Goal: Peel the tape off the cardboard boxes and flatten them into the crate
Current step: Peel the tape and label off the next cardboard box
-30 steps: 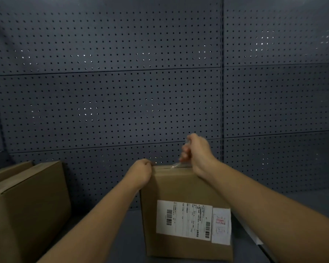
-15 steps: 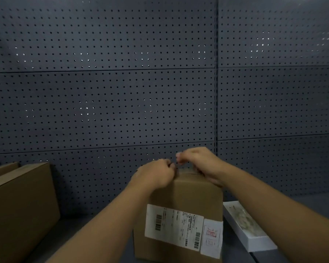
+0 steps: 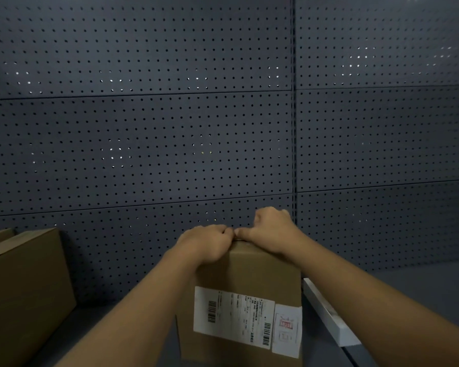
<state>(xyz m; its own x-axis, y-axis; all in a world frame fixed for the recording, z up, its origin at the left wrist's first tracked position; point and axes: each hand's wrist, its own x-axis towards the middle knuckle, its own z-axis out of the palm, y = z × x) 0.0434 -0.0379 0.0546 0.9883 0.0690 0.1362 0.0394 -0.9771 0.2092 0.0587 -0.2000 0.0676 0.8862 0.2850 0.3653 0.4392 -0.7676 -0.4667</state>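
The cardboard box (image 3: 245, 274) stands upright on the desk (image 3: 421, 292), before the pegboard wall (image 3: 170, 128). The left hand (image 3: 206, 243) and the right hand (image 3: 269, 231), fingers curled, meet at the box's top edge; what they pinch cannot be told. A second box (image 3: 24, 292) sits left of it, a white tray (image 3: 329, 313) just right.

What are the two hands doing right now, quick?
Left hand: fingers curled over the top edge of the box, gripping it.
Right hand: fingers curled on the same top edge; any tape pinched there cannot be told.
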